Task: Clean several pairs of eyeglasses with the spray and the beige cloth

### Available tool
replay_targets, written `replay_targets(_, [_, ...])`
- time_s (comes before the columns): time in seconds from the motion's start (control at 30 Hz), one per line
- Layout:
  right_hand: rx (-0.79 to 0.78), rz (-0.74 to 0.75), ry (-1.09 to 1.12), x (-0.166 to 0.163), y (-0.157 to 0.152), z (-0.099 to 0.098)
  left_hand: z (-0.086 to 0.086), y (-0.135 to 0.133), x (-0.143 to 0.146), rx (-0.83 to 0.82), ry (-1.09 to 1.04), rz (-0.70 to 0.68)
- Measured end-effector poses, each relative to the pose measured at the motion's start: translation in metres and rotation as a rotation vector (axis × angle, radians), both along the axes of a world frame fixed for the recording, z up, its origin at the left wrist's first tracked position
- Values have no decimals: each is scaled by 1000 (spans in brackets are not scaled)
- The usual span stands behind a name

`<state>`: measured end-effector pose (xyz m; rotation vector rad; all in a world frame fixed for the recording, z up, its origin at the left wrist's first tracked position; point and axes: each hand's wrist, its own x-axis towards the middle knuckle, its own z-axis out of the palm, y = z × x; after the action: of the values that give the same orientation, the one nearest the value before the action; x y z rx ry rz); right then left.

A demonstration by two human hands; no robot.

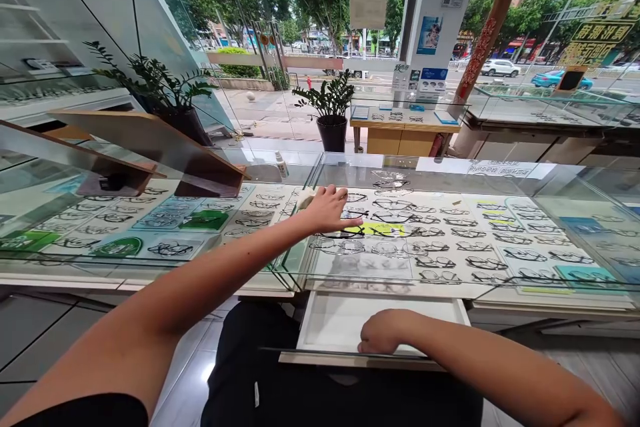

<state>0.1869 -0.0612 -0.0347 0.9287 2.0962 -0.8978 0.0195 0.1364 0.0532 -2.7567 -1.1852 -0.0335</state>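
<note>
My left hand [327, 210] is over the glass top of the display counter [350, 273], its thumb stretched out to the right and its fingers apart. Just left of it, partly covered, is a small whitish thing [305, 199] whose kind I cannot make out; whether the hand touches it is unclear. Rows of eyeglasses [395, 205] lie beneath the glass. Below the counter, a white drawer [330, 323] is pulled out towards my lap. My right hand [384, 331] is inside it by the front edge, with fingers curled; whatever they may hold is hidden.
Slanted wooden boards [150, 140] stand on the left counter, near a small bottle [281, 165]. Past the counter are a potted plant [333, 120] and a wooden table [405, 130] with glasses on it. The drawer's front edge sits close above my legs [260, 360].
</note>
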Motion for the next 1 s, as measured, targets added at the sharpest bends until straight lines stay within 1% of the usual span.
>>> replay_targets(0.27, [2, 10, -14, -1, 0, 7, -7, 3, -1, -45, 2, -17])
replay_targets(0.33, [2, 11, -14, 0, -1, 9, -3, 3, 0, -51, 15, -7])
replay_targets(0.4, [4, 9, -11, 0, -1, 11, 10, -4, 2, -34, 10, -8])
replay_targets(0.47, [4, 6, -4, 1, -1, 11, 32, -20, 4, -28, -48, -28])
replay_targets(0.5, [2, 4, 0, 1, -1, 11, 44, -31, 5, -57, -90, -52])
replay_targets(0.53, [-1, 2, 4, 2, -1, 11, 57, -45, 6, -121, -130, -74])
replay_targets(0.6, [-9, 0, 12, 2, -2, 11, 76, -78, 7, -343, -157, -132])
replay_targets(0.63, [-11, 0, 17, 2, -2, 11, 80, -95, 6, -476, -154, -199])
replay_targets(0.67, [-11, -1, 23, 2, -2, 11, 80, -112, 5, -598, -139, -270])
replay_targets(0.7, [-11, -1, 27, 2, -2, 11, 75, -127, 4, -709, -110, -342])
replay_targets(0.73, [-10, -1, 31, 1, -2, 11, 67, -139, 2, -788, -85, -402])
replay_targets(0.8, [-13, 0, 30, 1, -2, 11, 40, -155, -1, -851, -64, -457])
replay_targets(0.83, [-15, 1, 27, 1, -2, 10, 23, -159, -2, -855, -77, -452])
replay_targets(0.93, [-13, -1, 18, 0, -2, 10, -30, -154, -5, -851, -88, -318])
replay_targets(1.0, [-8, -5, 18, 0, -2, 10, -61, -142, -4, -785, -60, -155])
